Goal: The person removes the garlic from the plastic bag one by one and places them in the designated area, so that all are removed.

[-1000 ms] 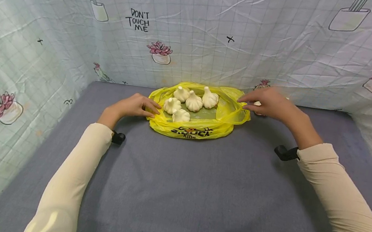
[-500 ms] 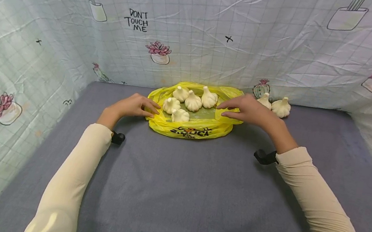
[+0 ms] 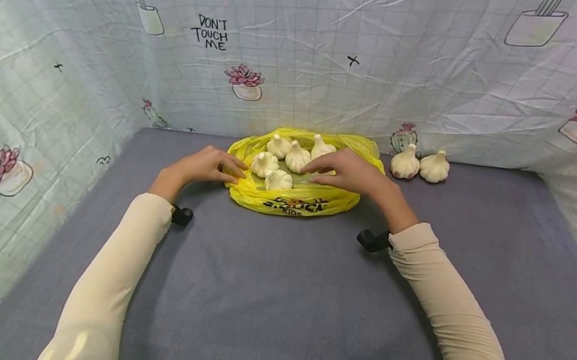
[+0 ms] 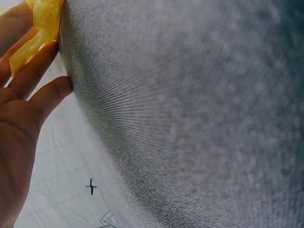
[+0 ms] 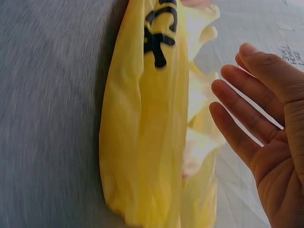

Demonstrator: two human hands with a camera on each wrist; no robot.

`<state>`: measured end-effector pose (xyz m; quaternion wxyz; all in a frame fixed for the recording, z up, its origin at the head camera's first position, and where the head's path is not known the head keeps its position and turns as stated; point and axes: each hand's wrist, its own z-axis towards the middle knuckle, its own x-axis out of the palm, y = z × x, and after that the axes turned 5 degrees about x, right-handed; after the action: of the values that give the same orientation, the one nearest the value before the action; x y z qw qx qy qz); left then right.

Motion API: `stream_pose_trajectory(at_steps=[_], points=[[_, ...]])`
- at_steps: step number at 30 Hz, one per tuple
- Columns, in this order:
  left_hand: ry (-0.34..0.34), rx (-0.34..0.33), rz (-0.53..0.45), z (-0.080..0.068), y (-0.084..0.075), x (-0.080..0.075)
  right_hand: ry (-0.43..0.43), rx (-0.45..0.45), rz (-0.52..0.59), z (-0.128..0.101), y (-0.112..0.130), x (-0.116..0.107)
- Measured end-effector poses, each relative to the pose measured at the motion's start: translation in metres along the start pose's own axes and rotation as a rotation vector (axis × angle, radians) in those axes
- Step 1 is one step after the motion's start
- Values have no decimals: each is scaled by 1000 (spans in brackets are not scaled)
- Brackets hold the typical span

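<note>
Left hand fingers lay straight, pressing the bag rim on the table. Right hand hovered flat over garlic in the bag, gripping nothing. Risk: thin plastic could slide or bulbs roll out.

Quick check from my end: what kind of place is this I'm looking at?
Probably a makeshift recording booth, not a kitchen: a grey cloth-covered table walled on three sides by a cactus-print sheet, with garlic bulbs on a yellow plastic bag.
</note>
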<state>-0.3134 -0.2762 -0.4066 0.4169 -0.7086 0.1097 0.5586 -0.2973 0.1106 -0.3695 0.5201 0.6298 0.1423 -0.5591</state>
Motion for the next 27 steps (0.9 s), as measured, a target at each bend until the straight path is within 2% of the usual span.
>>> stream_pose_trajectory(at_steps=[4,9,17,27], points=[[-7,0,1,-1,0,1,1,-6,26,12,3,9],[-5,-1,10,-2,0,1,-39,-15,34,26,3,17],[7,5,21,-3,-2,0,-29,35,124,47,1,36],[-6,-16,9,-1,-6,1,-24,10,107,65,11,41]])
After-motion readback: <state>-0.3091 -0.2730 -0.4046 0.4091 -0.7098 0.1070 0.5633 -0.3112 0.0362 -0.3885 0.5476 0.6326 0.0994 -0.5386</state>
